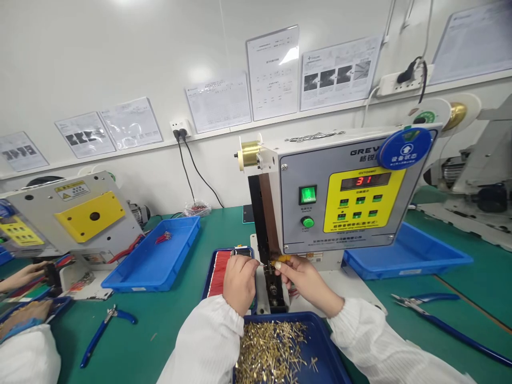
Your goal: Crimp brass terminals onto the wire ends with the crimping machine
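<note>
My left hand (241, 282) is closed at the left side of the work point of a crimping machine (336, 202), fingertips pinched around something too small to make out. From the right, my right hand (310, 280) reaches the same spot, thumb and fingers pinched together; what they hold is hidden. A yellow piece (283, 258) shows by its fingers. Just under both hands is the dark metal tooling (273, 288). Bundled red wires (218, 272) lie in a small tray beside my left hand. Many brass-coloured metal pins (272, 349) fill much of a dark blue tray (338, 357) below.
Blue-handled cutters (104, 328) lie left, and larger blue-handled pliers (436, 314) right. Blue trays stand at left (140, 266) and behind the machine at right (408, 256). At far left, a co-worker's hands (28, 314) are by another machine (88, 213).
</note>
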### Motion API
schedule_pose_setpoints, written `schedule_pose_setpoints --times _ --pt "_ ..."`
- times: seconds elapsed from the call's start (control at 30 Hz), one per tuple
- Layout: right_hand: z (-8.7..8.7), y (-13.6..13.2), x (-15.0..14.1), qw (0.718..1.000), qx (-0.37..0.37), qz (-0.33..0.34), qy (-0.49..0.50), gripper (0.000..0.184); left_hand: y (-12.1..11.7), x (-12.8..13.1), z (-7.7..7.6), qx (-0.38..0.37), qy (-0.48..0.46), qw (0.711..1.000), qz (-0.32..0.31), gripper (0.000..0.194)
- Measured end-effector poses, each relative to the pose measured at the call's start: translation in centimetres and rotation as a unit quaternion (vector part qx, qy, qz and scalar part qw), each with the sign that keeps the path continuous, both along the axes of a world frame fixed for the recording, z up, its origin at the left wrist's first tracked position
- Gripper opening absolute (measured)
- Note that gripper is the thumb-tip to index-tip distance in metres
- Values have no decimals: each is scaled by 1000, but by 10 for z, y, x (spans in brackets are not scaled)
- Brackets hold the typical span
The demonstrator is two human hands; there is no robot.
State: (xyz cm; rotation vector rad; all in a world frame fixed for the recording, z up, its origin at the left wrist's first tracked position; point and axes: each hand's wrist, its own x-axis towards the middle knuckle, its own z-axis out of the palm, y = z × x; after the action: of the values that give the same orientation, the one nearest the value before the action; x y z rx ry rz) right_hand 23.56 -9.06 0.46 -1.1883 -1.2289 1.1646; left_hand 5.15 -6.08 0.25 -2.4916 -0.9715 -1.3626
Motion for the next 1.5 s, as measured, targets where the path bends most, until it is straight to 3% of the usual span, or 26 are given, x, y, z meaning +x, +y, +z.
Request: schedule_pose_setpoints --times 0.43,0.83,1.5 --pt "3 -2 -1 1000 -2 4 11 29 -2 0 2 15 -5 1000 11 20" --pt "-3 -3 -11 997 34 -64 -9 30 -4 1 3 25 1 1000 13 18" --pt "-6 -5 -11 997 36 -68 -20 31 -5 1 4 27 12 999 15 18"
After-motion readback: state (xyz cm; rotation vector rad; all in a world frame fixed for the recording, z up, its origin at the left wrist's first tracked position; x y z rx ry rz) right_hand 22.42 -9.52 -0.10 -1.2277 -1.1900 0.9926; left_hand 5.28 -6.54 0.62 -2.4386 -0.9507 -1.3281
